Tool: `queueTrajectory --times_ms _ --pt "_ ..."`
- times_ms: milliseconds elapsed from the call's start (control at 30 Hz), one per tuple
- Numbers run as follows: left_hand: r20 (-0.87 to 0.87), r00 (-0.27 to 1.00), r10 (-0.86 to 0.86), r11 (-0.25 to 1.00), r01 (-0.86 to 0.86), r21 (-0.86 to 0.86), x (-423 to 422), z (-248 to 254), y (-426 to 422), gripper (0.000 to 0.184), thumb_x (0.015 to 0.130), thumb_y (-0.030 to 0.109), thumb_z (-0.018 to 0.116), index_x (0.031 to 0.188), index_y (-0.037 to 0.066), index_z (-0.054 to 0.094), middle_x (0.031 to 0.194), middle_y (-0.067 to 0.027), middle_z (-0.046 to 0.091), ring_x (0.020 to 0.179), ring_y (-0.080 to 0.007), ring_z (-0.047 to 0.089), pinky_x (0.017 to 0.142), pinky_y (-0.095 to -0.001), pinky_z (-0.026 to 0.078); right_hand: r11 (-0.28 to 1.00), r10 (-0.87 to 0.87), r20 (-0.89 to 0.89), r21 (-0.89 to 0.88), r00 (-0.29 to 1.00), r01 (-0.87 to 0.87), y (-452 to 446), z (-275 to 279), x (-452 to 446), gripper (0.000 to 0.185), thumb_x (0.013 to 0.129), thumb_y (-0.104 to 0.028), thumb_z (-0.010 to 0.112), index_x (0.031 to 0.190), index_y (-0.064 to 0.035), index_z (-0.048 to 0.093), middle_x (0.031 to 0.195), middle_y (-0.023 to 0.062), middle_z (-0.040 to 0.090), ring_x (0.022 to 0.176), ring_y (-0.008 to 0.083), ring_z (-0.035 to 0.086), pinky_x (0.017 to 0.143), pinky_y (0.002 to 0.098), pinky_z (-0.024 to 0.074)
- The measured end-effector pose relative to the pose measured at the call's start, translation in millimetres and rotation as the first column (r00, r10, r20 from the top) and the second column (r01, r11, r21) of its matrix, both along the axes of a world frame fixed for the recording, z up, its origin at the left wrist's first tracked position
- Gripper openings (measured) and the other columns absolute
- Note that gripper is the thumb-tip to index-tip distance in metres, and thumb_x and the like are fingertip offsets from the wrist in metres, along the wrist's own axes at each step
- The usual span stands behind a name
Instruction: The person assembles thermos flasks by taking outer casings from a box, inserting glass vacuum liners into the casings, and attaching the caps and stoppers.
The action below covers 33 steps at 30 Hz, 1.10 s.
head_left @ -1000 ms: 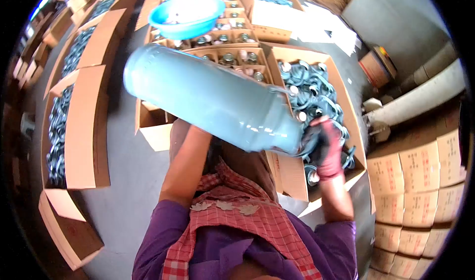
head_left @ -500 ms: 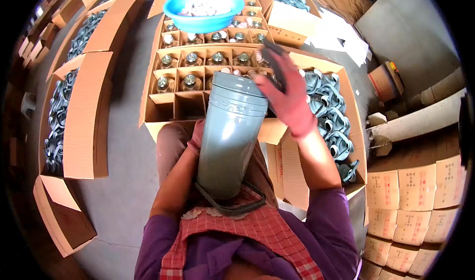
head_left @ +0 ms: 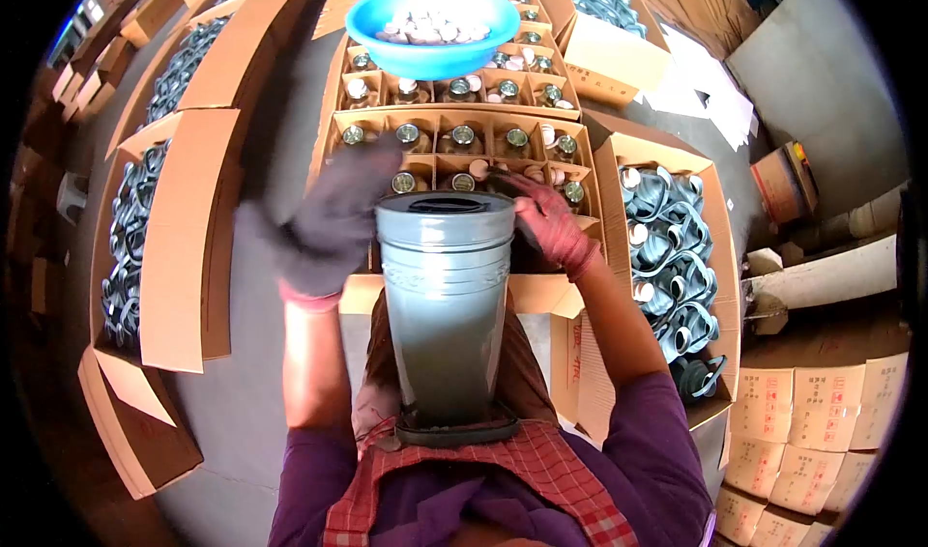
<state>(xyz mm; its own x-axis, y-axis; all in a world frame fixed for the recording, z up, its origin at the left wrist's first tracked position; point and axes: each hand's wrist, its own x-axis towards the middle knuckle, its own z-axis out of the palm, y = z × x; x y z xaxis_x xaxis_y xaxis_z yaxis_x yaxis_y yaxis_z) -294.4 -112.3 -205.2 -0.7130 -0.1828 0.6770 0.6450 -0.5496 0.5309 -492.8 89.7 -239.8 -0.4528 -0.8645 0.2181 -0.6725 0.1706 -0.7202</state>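
Note:
A grey-blue metal flask casing (head_left: 445, 305) stands nearly upright between my thighs, its mouth up and a black handle strap (head_left: 454, 431) at the lower end against the apron. Something dark shows inside the mouth. My right hand (head_left: 559, 226), in a red glove with a dark palm, holds the right side of the rim. Left of the rim is my left hand (head_left: 333, 214), smeared by motion; its fingers look spread and it holds nothing I can make out. Behind the casing, glass flask liners (head_left: 463, 139) stand in a divided carton (head_left: 324, 165).
A blue basin (head_left: 435, 61) of small pale pieces rests on the cartons ahead. To the right, a carton (head_left: 730, 354) holds several grey-blue flask parts with straps (head_left: 667, 243). More open cartons (head_left: 179, 247) line the left side. Sealed boxes (head_left: 764, 407) are stacked at lower right.
My left hand has let go of the casing's side and risen to the left. My right hand has come down onto the rim. The casing stands more upright, its mouth darker inside.

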Motion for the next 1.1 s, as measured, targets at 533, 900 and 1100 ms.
queueTrajectory --times_ms 533,900,1100 --pt "0.031 0.87 0.492 0.657 -0.347 -0.67 -6 -23 -35 0.055 0.083 0.05 0.065 0.112 0.003 0.058 0.107 -0.0196 0.064 0.106 -0.042 0.058 0.098 -0.0567 0.039 0.816 -0.484 -0.168 0.267 0.859 0.513 12 -75 -92 0.047 0.081 -0.046 0.062 0.116 -0.0146 0.063 0.104 0.013 0.067 0.104 0.0244 0.061 0.088 0.0353 0.0482" --pt "0.174 0.59 0.788 0.261 -0.065 -0.963 -62 49 -17 0.048 0.065 0.023 0.078 0.108 0.003 0.065 0.092 -0.015 0.067 0.086 -0.0277 0.066 0.077 -0.0345 0.052 0.5 -0.217 -0.556 0.642 0.802 0.581 6 -172 -164 0.052 0.086 -0.032 0.054 0.135 -0.0179 0.043 0.118 0.0114 0.062 0.116 0.0304 0.054 0.1 0.042 0.038" --pt "0.105 0.623 0.775 0.061 0.091 -0.994 -69 41 -19 0.064 0.049 0.02 0.084 0.109 0.008 0.065 0.104 -0.016 0.065 0.098 -0.0341 0.063 0.087 -0.0367 0.049 0.674 -0.623 -0.32 0.242 0.713 0.698 32 -167 -175 0.045 0.072 -0.027 0.077 0.108 -0.0104 0.056 0.099 0.0145 0.067 0.096 0.0309 0.064 0.083 0.0396 0.0499"
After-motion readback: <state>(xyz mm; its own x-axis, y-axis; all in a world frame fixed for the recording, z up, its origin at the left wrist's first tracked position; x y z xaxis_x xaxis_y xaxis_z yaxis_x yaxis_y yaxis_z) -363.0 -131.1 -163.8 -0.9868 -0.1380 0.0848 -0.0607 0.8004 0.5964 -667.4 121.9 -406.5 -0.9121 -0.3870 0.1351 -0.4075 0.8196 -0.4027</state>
